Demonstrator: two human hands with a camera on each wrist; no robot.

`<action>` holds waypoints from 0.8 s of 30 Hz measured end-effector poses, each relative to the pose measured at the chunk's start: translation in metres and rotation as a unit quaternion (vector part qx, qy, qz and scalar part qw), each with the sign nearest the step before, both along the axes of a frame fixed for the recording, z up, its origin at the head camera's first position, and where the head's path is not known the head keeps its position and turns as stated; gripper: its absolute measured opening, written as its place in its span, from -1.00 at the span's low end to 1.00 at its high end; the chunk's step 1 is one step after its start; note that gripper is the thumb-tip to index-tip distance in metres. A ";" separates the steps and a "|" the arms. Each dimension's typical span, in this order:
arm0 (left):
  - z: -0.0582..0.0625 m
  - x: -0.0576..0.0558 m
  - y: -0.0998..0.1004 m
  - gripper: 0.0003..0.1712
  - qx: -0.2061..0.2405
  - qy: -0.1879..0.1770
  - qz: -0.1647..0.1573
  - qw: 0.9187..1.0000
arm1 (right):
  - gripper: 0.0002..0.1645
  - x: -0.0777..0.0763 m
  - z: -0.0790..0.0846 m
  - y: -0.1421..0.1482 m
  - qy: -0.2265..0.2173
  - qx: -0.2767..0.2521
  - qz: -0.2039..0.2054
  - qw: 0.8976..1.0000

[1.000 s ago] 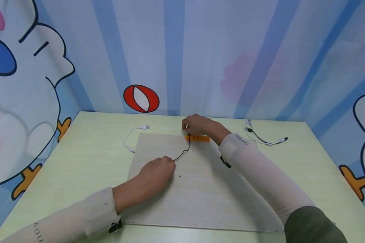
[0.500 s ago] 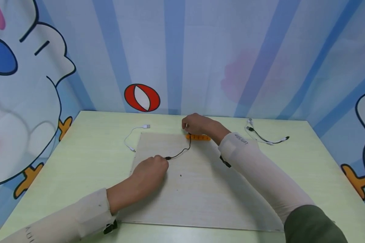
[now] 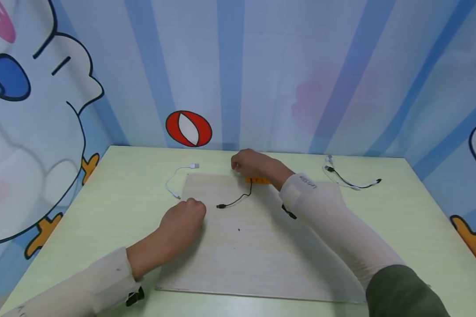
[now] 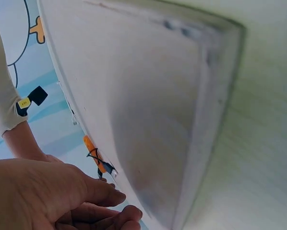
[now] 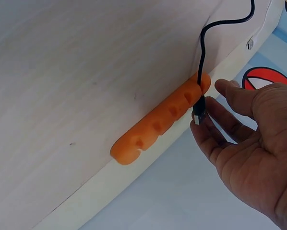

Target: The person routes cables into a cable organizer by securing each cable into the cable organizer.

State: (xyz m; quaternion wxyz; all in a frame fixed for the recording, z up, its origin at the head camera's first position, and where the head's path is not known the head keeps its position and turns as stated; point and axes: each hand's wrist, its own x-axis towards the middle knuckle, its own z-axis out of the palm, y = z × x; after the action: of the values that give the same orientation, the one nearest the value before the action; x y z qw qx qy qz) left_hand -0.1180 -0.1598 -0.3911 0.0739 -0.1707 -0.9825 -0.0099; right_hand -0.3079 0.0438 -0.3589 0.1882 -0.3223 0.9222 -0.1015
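An orange strip with notches, a cable holder [image 5: 155,123], lies along the far edge of a pale board [image 3: 269,255]. A black USB cable [image 3: 239,200] runs through a notch at its left end, with the metal plug [image 5: 198,116] sticking out behind. Beside that plug is my right hand [image 3: 251,164], its thumb away from the plug and its fingers loosely bent around the far side; fingertips appear to touch or nearly touch it. My left hand [image 3: 182,224] hovers over the board's left side, loosely curled, with nothing between thumb and fingers. The cable's other connector [image 3: 221,206] lies free on the board.
A short white USB cable [image 3: 169,180] lies left of the board. At the back right of the table [image 3: 400,229], a black cable [image 3: 349,183] and a white cable [image 3: 333,177] lie together. A patterned curtain [image 3: 262,79] stands behind the table.
My left hand has let go of the cable's near connector and moved left, leaving it on the board. The right hand has loosened at the plug and shifted slightly left.
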 end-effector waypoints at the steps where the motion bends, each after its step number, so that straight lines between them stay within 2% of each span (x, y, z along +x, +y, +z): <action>1: 0.000 -0.001 -0.001 -0.80 -0.002 0.003 0.001 1.000 | -0.57 0.000 0.000 -0.001 0.000 0.000 0.003 1.000; 6: -0.002 -0.005 -0.008 -0.80 -0.013 0.018 0.004 1.000 | -0.57 0.000 -0.001 -0.006 0.005 -0.004 0.010 1.000; 19: -0.001 -0.020 -0.031 -0.86 0.002 -0.013 0.049 0.999 | -0.58 -0.002 -0.003 -0.026 0.012 -0.002 0.033 0.999; 22: -0.008 -0.026 -0.037 -0.89 0.005 -0.006 0.053 0.999 | -0.59 -0.001 -0.003 -0.030 0.015 -0.001 0.036 0.999; 24: -0.028 -0.036 -0.046 -0.92 0.003 0.014 0.051 0.999 | -0.59 -0.001 -0.002 -0.033 0.016 0.000 0.035 0.999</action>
State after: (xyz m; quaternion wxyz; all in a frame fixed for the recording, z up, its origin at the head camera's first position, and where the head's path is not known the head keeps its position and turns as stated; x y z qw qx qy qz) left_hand -0.1543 -0.2058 -0.4193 0.0882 -0.1204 -0.9888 -0.0071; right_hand -0.3085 0.0110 -0.3609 0.1773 -0.3558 0.9132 -0.0897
